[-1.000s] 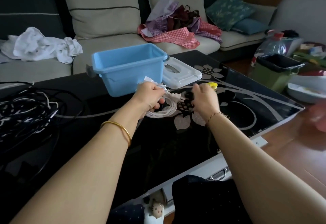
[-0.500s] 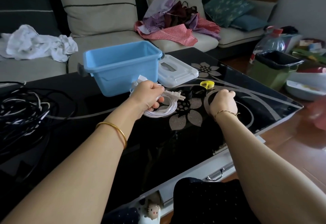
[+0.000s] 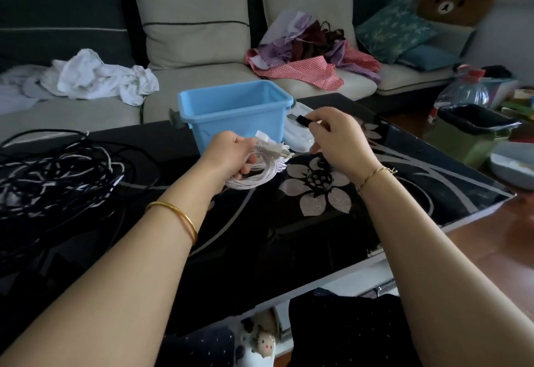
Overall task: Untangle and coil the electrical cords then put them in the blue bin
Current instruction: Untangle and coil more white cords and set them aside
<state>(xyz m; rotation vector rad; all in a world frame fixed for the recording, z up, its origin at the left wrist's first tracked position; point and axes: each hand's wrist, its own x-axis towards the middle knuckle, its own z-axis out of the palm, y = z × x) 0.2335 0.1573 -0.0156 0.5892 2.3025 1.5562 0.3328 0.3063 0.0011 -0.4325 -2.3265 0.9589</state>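
My left hand [image 3: 231, 155] grips a coiled white cord [image 3: 260, 174] with its plug [image 3: 274, 150] pointing right, held just above the black glass table [image 3: 289, 239]. The empty blue bin [image 3: 237, 127] stands right behind this hand. Raised beside the bin's right corner, my right hand [image 3: 338, 138] pinches a small black piece [image 3: 303, 120] between thumb and fingers; I cannot tell what it is. A tangle of black and white cords [image 3: 57, 176] lies on the table's left side.
A white lid [image 3: 297, 138] lies right of the bin, partly behind my right hand. A sofa with a white cloth [image 3: 95, 77] and a pile of clothes [image 3: 312, 51] runs behind the table. A green waste bin [image 3: 468, 135] stands on the floor at right.
My right hand went down to the table at the right, then rose toward the bin's right corner with a small black piece pinched in it. My left hand kept hold of the white coil.
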